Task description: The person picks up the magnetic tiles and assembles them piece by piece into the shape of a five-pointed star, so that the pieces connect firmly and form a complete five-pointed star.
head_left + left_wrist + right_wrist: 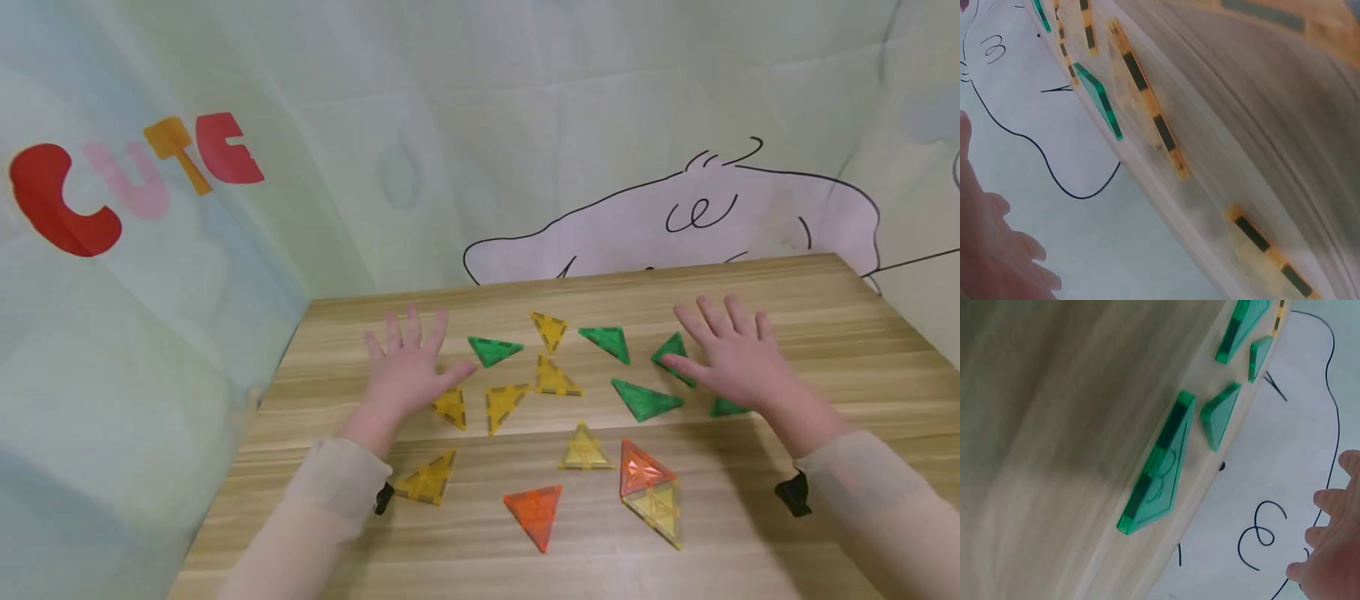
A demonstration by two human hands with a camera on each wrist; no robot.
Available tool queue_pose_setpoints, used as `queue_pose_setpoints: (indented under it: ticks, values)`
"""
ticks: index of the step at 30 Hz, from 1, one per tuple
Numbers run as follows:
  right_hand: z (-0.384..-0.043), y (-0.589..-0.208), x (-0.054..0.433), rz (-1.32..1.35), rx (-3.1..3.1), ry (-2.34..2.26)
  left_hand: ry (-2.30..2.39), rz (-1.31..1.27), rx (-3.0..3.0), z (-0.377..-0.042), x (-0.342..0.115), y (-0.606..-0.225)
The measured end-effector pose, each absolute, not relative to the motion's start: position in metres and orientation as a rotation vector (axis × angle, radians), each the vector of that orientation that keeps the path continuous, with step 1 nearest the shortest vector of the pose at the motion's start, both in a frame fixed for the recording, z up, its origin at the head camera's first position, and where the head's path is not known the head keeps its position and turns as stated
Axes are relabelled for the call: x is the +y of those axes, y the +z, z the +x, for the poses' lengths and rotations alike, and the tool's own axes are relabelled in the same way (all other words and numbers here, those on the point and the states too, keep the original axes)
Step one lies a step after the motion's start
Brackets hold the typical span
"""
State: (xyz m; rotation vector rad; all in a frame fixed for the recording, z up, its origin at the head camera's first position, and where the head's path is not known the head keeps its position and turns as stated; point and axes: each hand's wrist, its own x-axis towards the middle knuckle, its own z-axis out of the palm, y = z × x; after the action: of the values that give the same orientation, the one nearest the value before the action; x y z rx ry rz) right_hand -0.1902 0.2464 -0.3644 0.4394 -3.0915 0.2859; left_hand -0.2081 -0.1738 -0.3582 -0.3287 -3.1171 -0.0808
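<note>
Fingers spread, my left hand (407,372) hovers at the table's left side, nearest a yellow triangle tile (452,407) partly behind its thumb. My right hand (738,360), also spread with nothing in it, is above the right side, its thumb overlapping a green triangle tile (676,358) in the head view. Another green tile (727,407) is partly hidden under the right wrist. Between the hands lie more green tiles (647,400) and yellow tiles (504,406). In the right wrist view, a green tile (1159,469) lies flat on the wood, apart from the hand (1335,550).
Nearer the front are an orange triangle tile (536,514), a pale yellow tile (586,451), and a red tile (642,469) edge to edge with a yellow one (659,510). The wooden table (840,333) backs onto a printed cloth (525,125).
</note>
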Motion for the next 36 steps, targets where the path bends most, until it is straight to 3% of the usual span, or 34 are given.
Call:
queue_pose_setpoints:
  ticks: [20, 36]
  values:
    - [-0.144, -0.389, 0.232, 0.757, -2.881, 0.496, -0.206, -0.667, -3.084, -0.175, -0.112, -0.376]
    - [-0.120, -0.413, 0.229, 0.852, -2.893, 0.589, -0.242, -0.995, -3.091, -0.157, -0.064, -0.398]
